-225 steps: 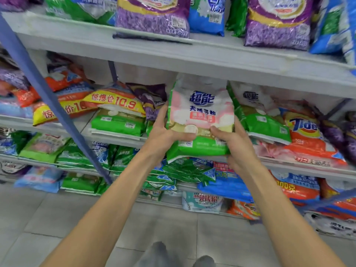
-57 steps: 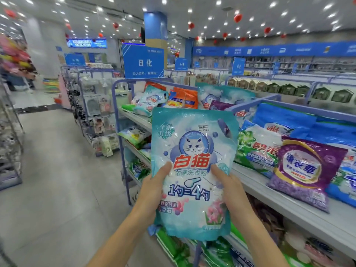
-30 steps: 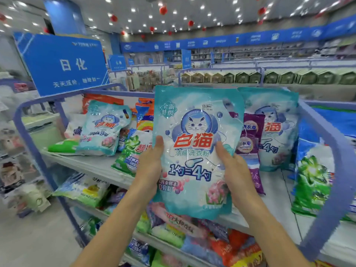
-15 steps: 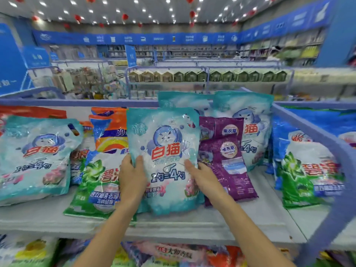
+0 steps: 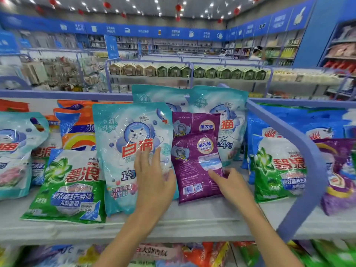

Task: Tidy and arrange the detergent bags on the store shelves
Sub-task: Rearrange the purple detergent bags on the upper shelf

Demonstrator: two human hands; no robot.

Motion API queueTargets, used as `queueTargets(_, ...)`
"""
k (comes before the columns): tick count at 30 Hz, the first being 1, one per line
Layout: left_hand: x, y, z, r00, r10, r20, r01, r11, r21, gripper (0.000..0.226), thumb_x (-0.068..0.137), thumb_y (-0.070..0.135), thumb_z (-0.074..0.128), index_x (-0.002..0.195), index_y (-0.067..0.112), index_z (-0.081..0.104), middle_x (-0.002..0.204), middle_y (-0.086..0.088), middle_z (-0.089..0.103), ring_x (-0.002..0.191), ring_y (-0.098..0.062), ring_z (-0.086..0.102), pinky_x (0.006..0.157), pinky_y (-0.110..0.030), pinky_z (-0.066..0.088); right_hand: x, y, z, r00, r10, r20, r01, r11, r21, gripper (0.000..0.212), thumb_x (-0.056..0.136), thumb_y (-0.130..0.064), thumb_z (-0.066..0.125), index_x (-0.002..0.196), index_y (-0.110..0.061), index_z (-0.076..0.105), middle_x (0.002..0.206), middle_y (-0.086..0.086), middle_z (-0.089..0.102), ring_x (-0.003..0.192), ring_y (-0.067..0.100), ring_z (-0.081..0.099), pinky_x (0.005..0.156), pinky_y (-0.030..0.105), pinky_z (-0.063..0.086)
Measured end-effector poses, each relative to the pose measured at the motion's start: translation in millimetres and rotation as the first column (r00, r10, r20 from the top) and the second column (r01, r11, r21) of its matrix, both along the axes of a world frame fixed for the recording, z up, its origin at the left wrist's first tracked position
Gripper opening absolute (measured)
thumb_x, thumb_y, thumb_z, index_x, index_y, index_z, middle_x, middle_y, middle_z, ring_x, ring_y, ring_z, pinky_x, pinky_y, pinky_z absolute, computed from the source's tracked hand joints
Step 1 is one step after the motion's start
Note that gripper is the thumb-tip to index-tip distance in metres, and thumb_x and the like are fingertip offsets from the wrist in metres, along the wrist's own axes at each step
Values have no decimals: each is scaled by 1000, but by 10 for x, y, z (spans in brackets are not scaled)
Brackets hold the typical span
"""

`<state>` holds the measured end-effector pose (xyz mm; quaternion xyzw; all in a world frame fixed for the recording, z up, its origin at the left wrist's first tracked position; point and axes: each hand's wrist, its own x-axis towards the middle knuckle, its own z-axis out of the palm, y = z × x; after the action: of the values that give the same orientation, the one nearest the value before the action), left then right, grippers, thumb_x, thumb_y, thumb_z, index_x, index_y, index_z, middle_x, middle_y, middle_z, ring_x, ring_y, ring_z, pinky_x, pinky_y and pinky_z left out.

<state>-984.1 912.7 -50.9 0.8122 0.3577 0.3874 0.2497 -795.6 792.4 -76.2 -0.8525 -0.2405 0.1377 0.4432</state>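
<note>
Head view: left hand (image 5: pixel 154 182) lies flat, fingers straight & a bit spread, pressing the front of the teal cat bag (image 5: pixel 123 151). That bag leans back on the top shelf (image 5: pixel 192 222), approx. frame centre. Right hand (image 5: pixel 231 184), at 3 o'clock of the left, has its thumb on the face of the front purple bag (image 5: pixel 192 170) w/ the other fingers curled at its right edge. It looks like a pinch, though not 100% clear.

The purple bag touches the teal one's right side. A second purple bag (image 5: pixel 194 124) stands behind it at 12 o'clock, & more cat bags (image 5: pixel 229 120) lean at the back, approx. 1 o'clock. At 9 o'clock of the teal bag, a green bag (image 5: pixel 71 185) touches its left edge, w/ an orange bag (image 5: pixel 77 130) behind at 11. A blue rail (image 5: pixel 300 151) curves down at 3 o'clock.

Progress, as I judge it: teal bag is prob. placed, near its own brand. Left to do: square up the purple pair, sort the mixed brands, & the lower shelf looks jumbled.
</note>
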Motion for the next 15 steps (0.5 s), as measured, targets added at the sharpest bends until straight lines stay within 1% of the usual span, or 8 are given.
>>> queueTargets(2,116,-92,-91,999,-36,-32,36,999,13,63,93,22,62,151,10,42,161,-15,29,153,-28,12,126,-40,11,-2,-25,-35,997,34,-68,-28,996,85,58,83,-59,75,123,-18,64,112,-6,73,99,11,70,70,24,50)
queueTargets(3,161,-131,-123,997,-47,-57,49,998,34,62,93,24,64,150,10,43,162,-16,29,153,-29,13,126,-40,12,3,-28,-34,992,63,-106,-48,989,140,56,81,-55,79,121,-18,67,109,-7,75,95,9,72,72,25,53)
queueTargets(6,250,-218,-187,992,-35,-118,46,994,94,58,96,33,63,148,14,47,166,-15,21,155,-27,10,127,-39,9,18,-37,-2,957,137,-254,-63,959,278,41,75,-27,90,111,-14,75,95,-4,80,87,14,77,82,33,61)
queueTargets(8,271,-275,-177,994,-17,-104,27,995,93,53,99,39,59,146,16,51,167,-13,20,155,-25,9,126,-38,9,-47,-76,77,930,172,-325,-40,926,375,36,75,-12,89,107,-9,75,92,1,81,84,19,78,76,33,63)
queueTargets(10,273,-342,-138,997,-32,-64,34,999,42,52,100,48,54,142,18,56,163,-7,29,152,-21,15,126,-36,13,-148,-117,156,937,159,-312,8,882,472,33,75,-7,88,106,-10,74,88,0,81,79,19,78,68,31,62)
queueTargets(11,269,-383,-101,998,-58,-38,58,998,12,55,98,55,51,140,20,58,158,-3,37,148,-18,23,125,-36,18,-224,-128,202,963,114,-246,25,866,499,32,76,-10,88,105,-13,75,88,-1,80,79,18,77,68,33,62)
queueTargets(13,254,-474,44,985,-167,43,172,973,-152,64,92,69,47,136,24,62,142,7,55,132,-7,46,117,-35,34,-391,-133,276,995,-60,81,11,866,501,32,76,-22,90,105,-21,77,92,-5,75,82,17,73,74,38,60)
queueTargets(15,252,-569,261,934,-268,235,349,822,-450,67,82,78,56,126,28,68,123,11,70,107,3,64,102,-33,49,-605,-105,327,881,-179,438,-84,852,517,35,77,-23,89,110,-20,77,96,-6,65,86,16,67,77,34,56)
